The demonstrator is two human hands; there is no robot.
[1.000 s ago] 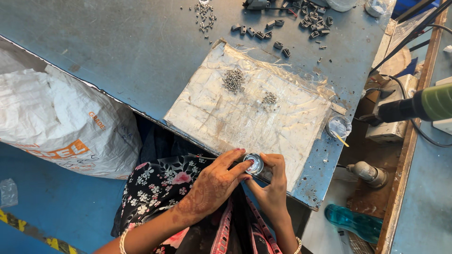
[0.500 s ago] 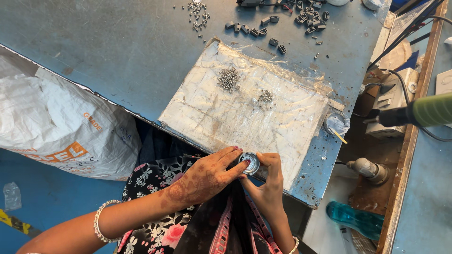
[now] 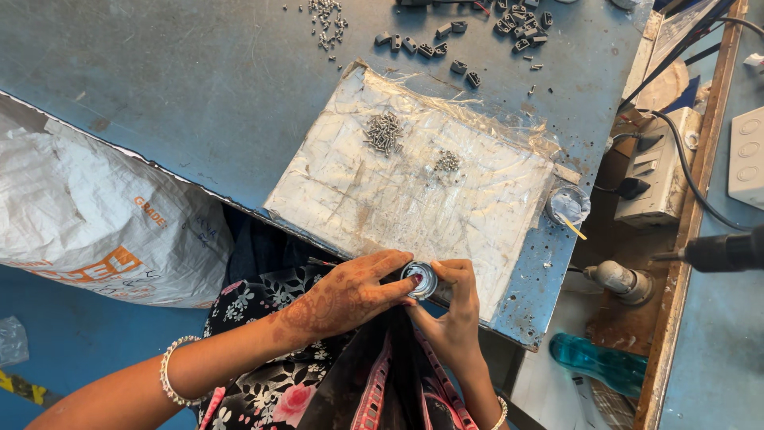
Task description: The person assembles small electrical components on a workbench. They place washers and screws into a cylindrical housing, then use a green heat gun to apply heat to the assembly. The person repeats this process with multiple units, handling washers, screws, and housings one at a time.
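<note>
Round metal part (image 3: 419, 279), small and silvery with a blue-tinted centre, sat between your two hands just off the near edge of the blue metal table (image 3: 159, 103), above your lap. Your left hand (image 3: 344, 299) reached across with its fingers stretched out, the fingertips pinching the part's left rim, while your right hand (image 3: 454, 318) cupped it from below and the right, thumb and forefinger closed on the other side. It looked light and rigid, something that would not give under pressure, and its smooth rim probably turned slippery in dry fingers; the edge, where you had it, was the sound place to hold, keeping the face clear. Whether something smaller was seated in its centre I could not tell, since your fingertips covered part of it. In front of you a plastic-wrapped board (image 3: 414, 191) lay on the table with two little heaps of screws (image 3: 384, 131) on it. Further back were dark metal clips (image 3: 458, 48) scattered about, a small round tin (image 3: 567, 204) stood at the board's right corner, and a white woven sack (image 3: 87, 215) leaned at your left.
</note>
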